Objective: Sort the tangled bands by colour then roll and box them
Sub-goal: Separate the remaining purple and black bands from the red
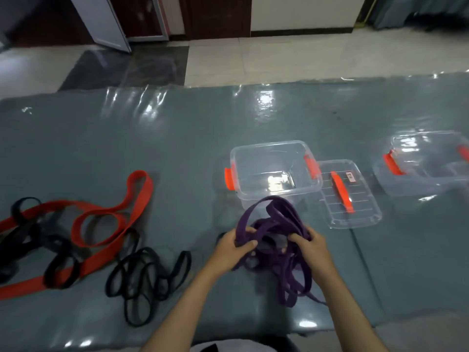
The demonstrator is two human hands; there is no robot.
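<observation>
Sorting looks half done: purple bands (272, 240) bunched, gripped by left hand (232, 246) and right hand (311, 246). Red bands (111, 219) and black bands (144, 278) still tangled, open box (274, 171) empty, nothing rolled.

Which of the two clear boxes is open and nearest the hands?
The clear box just beyond the purple bands, its lid lying beside it on the right. The other box sits far right; whether it is lidded is unclear.

Far left of the left hand (232, 247), the red band (101, 224) and black bands (30, 240) run off the edge. Far right, the second box (426, 168) is cut off and blurred.
</observation>
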